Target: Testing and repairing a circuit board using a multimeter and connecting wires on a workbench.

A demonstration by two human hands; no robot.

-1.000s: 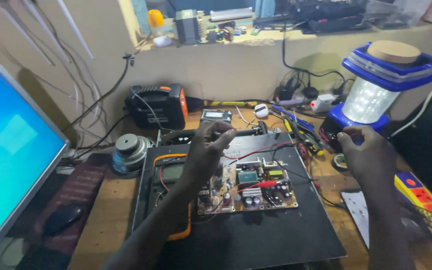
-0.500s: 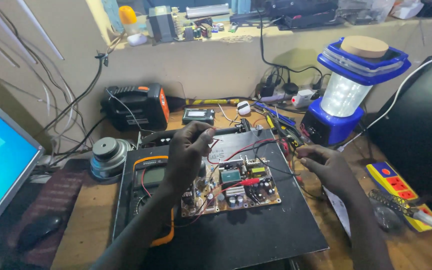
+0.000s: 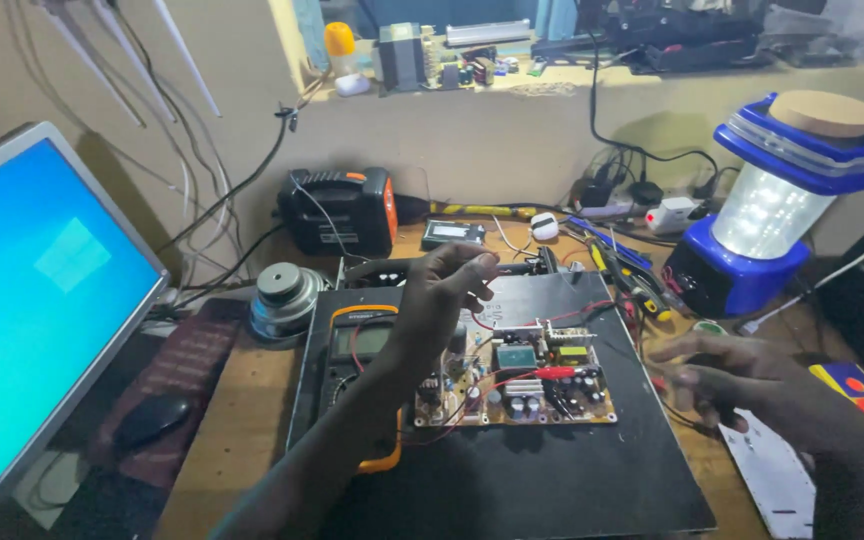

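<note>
1. Looking down at the bench, we see our left hand raised above the circuit board, fingers loosely curled with the fingertips drawn together. It seems to grip nothing solid; a thin red wire runs just beside the fingertips, but we cannot tell whether they pinch it.
2. Our right hand hovers low at the right edge of the black mat, fingers spread and flat, holding nothing, apart from the board.
3. The circuit board lies flat in the middle of the mat, parts facing up, probably so every component stays reachable. A red clip sits on it among the capacitors.
4. An orange-edged meter lies just left of the board, partly under our left forearm, its leads trailing toward the board, which likely keeps the readout close at hand.
5. A lit blue lantern stands at the right rear, throwing light across the work.
6. A glowing blue screen leans at the far left, with a mouse below it, and a black-and-orange box sits against the wall.
</note>
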